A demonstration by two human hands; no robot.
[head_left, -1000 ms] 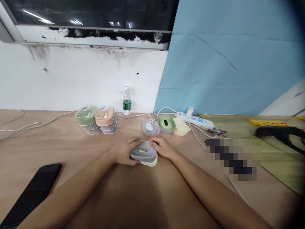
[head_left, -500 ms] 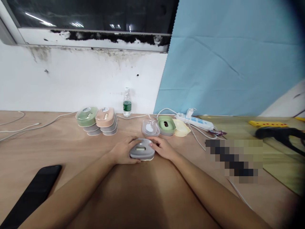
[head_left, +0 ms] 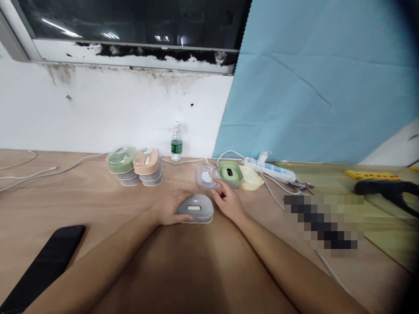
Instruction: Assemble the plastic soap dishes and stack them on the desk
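Right in front of me on the table is a grey rounded box with a slot in its top and a pale rim at its base. My left hand grips its left side, thumb along the near edge and fingers over the far edge. My right hand is off the box, thumb and index finger apart. Its index fingertip reaches the near right edge of the clear plastic lids, one bearing a round white sticker; contact is hard to tell. Beside them stand a green slotted box part and pale yellow pieces.
At the back left are stacked boxes with a green top and a pink top. A water bottle stands by the wall. A white power strip with cables lies at the back right, and a black phone-like slab at the left.
My right hand has let go of the grey box and moved right and slightly away from me, towards the clear lids. My left hand stays on the box.
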